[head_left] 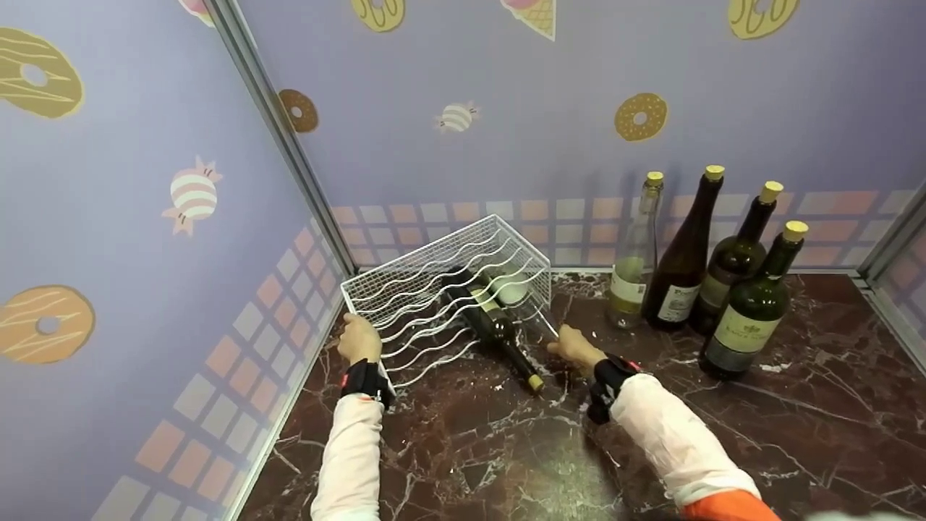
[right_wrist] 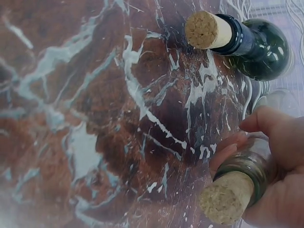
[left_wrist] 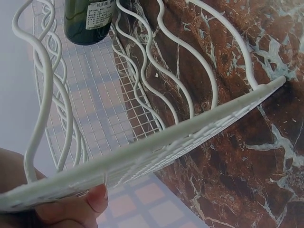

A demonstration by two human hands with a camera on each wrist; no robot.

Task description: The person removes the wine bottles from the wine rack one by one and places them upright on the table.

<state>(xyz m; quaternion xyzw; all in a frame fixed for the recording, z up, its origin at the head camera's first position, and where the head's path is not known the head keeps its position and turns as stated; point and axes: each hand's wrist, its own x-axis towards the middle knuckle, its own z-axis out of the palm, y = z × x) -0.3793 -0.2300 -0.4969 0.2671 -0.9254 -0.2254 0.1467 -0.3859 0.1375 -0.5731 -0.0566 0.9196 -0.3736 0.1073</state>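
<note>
A white wire wine rack (head_left: 427, 250) with wavy bars stands on the counter. My left hand (head_left: 359, 339) grips the left end of its frame; the thumb rests on the frame bar (left_wrist: 156, 145) in the left wrist view. Inside the rack lies a dark green bottle (head_left: 499, 329), its corked neck sticking out toward me. Beside it lies a clear bottle (head_left: 512, 291) with a pale label. My right hand (head_left: 576, 349), at the rack's right side, curls round that bottle's neck (right_wrist: 249, 164), just behind its cork (right_wrist: 225, 197) in the right wrist view.
Several corked bottles stand upright at the right: a clear one (head_left: 628, 289), a tall brown one (head_left: 680, 278), a dark one (head_left: 731, 264) and a green one (head_left: 752, 311). Patterned purple walls (head_left: 535, 145) bound the marble counter (head_left: 499, 449) at the back and left.
</note>
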